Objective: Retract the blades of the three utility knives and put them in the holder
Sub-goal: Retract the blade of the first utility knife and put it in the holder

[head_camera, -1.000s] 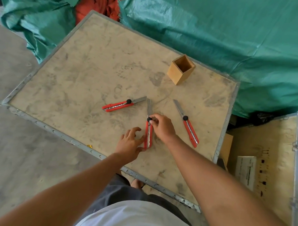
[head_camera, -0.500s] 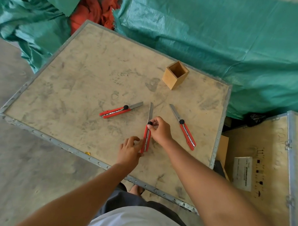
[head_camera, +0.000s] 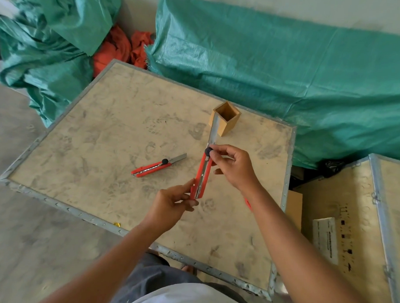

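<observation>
Both hands hold one red utility knife (head_camera: pixel 201 174) raised above the table (head_camera: pixel 100 134), near the view's centre. The left hand (head_camera: pixel 170 203) pinches the butt end of the handle between thumb and fingers (head_camera: pixel 188 203); the right hand (head_camera: pixel 233 167) has thumb and forefinger closed on the black lock knob (head_camera: pixel 208 151). The blade (head_camera: pixel 213 131) stands fully extended, pointing toward 12 o'clock, its tip overlapping the wooden holder (head_camera: pixel 227 119) in the view. The holder, square and open-topped, stands upright at 1 o'clock from the held knife. A second red knife (head_camera: pixel 156 166), blade out, lies flat on the table at 9 o'clock from the held one, well apart. A sliver of red (head_camera: pixel 247 203) shows beside the right forearm at 4 o'clock. Green tarpaulin (head_camera: pixel 288 75) lies beyond the table. A wooden crate (head_camera: pixel 350 236) at 3 o'clock bears a white label (head_camera: pixel 325 239) and black marks; the printing is too small to read.
</observation>
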Motion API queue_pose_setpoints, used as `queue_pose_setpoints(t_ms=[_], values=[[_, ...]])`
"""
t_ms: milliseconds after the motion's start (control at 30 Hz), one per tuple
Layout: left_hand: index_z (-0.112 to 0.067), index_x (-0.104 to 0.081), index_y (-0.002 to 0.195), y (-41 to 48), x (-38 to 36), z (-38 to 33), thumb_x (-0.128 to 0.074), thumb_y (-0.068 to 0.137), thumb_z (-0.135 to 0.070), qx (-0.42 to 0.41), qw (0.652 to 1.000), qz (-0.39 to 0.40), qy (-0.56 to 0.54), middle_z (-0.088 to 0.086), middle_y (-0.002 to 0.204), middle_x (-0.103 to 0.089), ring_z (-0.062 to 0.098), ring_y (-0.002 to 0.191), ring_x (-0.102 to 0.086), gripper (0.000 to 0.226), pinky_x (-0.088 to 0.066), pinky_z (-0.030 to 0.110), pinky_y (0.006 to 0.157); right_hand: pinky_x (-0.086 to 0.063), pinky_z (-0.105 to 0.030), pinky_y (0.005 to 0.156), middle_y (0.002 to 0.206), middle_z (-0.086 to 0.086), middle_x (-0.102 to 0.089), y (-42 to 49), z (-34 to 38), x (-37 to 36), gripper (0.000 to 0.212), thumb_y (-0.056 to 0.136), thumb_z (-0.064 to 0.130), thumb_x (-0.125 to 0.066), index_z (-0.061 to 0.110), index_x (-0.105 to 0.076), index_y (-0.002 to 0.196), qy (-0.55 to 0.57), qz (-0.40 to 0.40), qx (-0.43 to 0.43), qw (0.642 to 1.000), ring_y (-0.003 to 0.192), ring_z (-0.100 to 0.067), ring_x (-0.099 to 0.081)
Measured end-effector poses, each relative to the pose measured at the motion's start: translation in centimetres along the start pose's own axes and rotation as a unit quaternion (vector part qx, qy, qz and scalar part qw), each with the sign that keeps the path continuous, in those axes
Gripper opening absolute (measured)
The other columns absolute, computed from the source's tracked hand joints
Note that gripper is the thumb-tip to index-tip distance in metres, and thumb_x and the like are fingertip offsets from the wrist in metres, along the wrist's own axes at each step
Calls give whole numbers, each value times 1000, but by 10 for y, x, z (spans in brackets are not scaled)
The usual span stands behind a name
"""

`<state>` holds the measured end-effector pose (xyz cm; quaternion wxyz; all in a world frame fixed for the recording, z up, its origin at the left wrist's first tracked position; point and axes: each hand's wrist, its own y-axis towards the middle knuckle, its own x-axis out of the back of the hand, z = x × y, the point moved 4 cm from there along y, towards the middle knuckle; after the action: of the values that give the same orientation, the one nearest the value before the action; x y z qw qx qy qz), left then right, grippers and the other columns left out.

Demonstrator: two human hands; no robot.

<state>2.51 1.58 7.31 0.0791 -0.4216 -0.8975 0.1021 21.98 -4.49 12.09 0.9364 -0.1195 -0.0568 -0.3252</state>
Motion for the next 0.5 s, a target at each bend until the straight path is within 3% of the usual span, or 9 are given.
queue_pose_setpoints(t_ms=[267,500], values=[[-11,-61,130,-10,-5,-33,-70,79,15,11,995,-8,-96,7,101,-79,25,88,-76,58,-63,33,74,-64,-32,64,104,-6,-79,-24,15,3,26,97,26,-68,14,-77,118,-35,86,-3,996,87,-16,-78],[-18,-66,125,-14,-3,-45,-68,80,17,2,995,-3,-104,7,100,-79,26,88,-75,56,-63,35,75,-65,-38,67,104,-5,-80,-49,13,0,23,96,25,-70,15,-79,116,-58,128,17,990,85,-19,-75]])
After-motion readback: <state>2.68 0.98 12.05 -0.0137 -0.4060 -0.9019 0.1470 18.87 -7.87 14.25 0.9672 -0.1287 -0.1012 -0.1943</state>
